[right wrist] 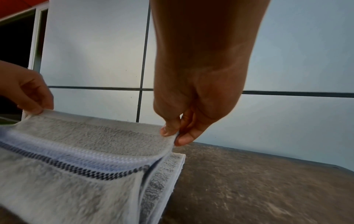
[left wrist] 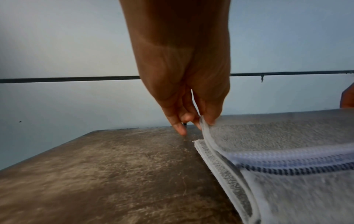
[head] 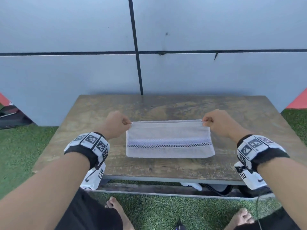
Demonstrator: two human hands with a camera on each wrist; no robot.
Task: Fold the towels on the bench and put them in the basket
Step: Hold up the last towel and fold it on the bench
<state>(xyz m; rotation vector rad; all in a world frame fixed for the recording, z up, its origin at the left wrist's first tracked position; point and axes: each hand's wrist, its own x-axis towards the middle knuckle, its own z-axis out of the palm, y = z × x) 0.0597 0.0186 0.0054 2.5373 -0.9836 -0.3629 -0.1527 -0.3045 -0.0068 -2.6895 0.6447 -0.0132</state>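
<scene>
Folded towel [head: 169, 146] on the tabletop [head: 83, 130] — we pinch its top layer by both far corners.
Grey terry, woven band with dark checked stripe; scuffed wooden top. Left hand [head: 116, 124] and right hand [head: 219, 122] fingers closed on the hem — lower layers lie flat, basket not in view.

Grey panel wall [head: 66, 30] w/ black seams; green turf [head: 20, 146]; black bag [head: 10, 117].

No words, brands or numbers can be read; the wrist bands [head: 90, 143] carry only black-and-white square code patterns.
</scene>
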